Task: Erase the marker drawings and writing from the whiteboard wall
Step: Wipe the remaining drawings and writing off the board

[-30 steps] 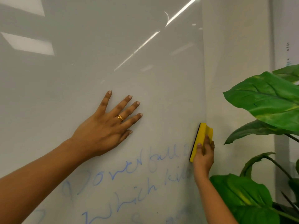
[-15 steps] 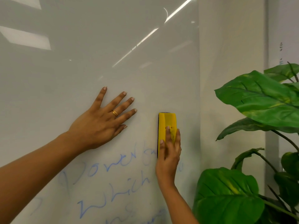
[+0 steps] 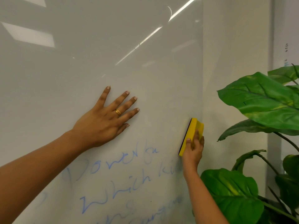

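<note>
A glossy whiteboard wall (image 3: 100,50) fills most of the head view. Faint blue marker writing (image 3: 119,185) runs across its lower part in several slanted lines, partly smeared. My left hand (image 3: 105,120) lies flat on the board above the writing, fingers spread, a gold ring on one finger. My right hand (image 3: 193,151) grips a yellow eraser (image 3: 191,135) with a dark felt face and holds it against the board at the board's right edge, just right of the top line of writing.
A plain wall (image 3: 234,54) continues right of the board's edge. A large-leaved green plant (image 3: 262,101) stands at the right, its leaves close to my right forearm. A pale vertical frame (image 3: 271,46) runs behind the plant.
My right hand has swept the eraser rightward from the middle of the top line to the board's right edge; the end of that line is gone. My left hand has stayed flat.
</note>
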`<state>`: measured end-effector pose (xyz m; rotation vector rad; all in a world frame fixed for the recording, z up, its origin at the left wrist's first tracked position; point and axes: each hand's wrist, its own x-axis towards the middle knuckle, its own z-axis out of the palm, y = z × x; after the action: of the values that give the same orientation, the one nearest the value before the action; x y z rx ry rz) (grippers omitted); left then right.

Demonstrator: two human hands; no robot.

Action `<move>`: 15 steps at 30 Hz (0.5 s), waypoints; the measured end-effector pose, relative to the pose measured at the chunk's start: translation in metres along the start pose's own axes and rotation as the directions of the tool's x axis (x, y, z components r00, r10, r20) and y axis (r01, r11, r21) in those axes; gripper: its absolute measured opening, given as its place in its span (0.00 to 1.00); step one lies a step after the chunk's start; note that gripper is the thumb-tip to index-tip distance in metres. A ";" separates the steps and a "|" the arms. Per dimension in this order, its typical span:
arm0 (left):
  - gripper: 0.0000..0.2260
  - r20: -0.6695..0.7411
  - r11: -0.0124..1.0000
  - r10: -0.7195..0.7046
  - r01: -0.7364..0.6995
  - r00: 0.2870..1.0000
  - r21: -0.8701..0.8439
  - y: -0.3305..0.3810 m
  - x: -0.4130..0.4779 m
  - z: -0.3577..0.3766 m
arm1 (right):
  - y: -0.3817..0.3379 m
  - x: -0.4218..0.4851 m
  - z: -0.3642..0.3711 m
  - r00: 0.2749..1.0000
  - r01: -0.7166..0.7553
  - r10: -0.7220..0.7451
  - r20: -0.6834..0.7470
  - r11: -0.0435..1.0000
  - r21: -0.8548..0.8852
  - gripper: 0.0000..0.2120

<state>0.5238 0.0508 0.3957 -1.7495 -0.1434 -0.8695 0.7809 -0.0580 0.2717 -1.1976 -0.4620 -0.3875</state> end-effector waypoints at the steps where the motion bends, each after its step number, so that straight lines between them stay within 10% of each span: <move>1: 0.24 0.002 1.000 0.001 -0.001 1.000 -0.001 0.000 0.000 0.000 | -0.004 -0.003 0.001 1.000 -0.004 0.004 0.014 1.000 0.001 0.22; 15: 0.23 0.033 1.000 0.000 0.001 0.999 -0.024 -0.001 0.000 -0.002 | -0.054 -0.140 0.047 0.955 0.282 -0.284 0.090 0.959 0.032 0.23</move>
<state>0.5225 0.0494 0.3968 -1.7868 -0.1552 -0.8464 0.6288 -0.0244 0.2533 -1.1366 -0.7213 -0.5731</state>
